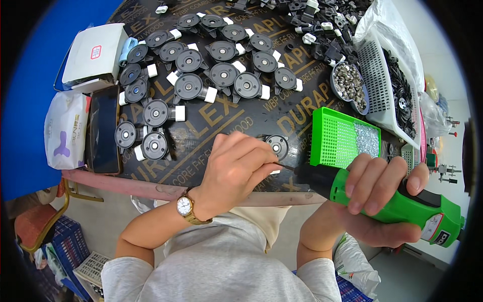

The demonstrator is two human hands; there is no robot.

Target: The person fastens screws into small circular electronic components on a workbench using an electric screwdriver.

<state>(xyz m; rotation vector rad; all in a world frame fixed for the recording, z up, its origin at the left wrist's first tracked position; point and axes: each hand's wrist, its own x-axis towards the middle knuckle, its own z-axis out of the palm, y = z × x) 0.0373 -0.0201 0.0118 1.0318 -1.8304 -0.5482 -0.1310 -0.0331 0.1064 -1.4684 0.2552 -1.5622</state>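
Left hand (234, 163) bent inward, fingers (261, 156) apparently pinched; right hand (377, 186) curled tightly.

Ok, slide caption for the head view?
Right hand grips a green power screwdriver; left hand pinches at its bit.

1. Walls: blue wall (25, 126) at left; pale wall (436, 43) at right (both bowed by the lens).
2. Floor (397, 277): plain grey, visible beneath the table and at lower right.
3. Table (292, 106): dark top, gold lettering, pinkish front edge, scuffed.
4. Chair (39, 222): lower left, reddish seat, gold-toned frame.
5. Crates (73, 246): blue, latticed, beside the chair.
6. Light: bright, fairly even.
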